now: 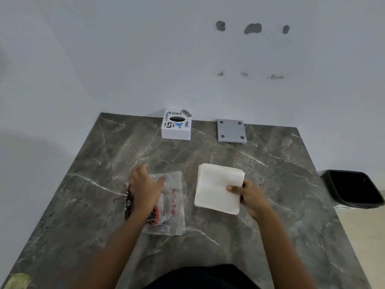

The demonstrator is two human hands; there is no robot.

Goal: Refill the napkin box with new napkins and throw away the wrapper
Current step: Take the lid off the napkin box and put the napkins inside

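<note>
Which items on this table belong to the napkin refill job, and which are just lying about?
Part of the job:
- napkin stack, held at its edge by the right hand
- clear wrapper, under the left hand
- stickered napkin box by the wall
- grey base plate beside the box, likely its bottom
- black bin off the table's right edge

Just lying about:
- greenish smear at the near left corner

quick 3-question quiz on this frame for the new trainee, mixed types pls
1. True or false: the napkin stack is already inside the napkin box.
2. Which hand rests on the wrapper? A left B right
3. Fill in: the black bin stands off the table's ___ edge.

Key: 1 false, the right hand holds it over the table. 2 A, the left hand. 3 right.
</note>
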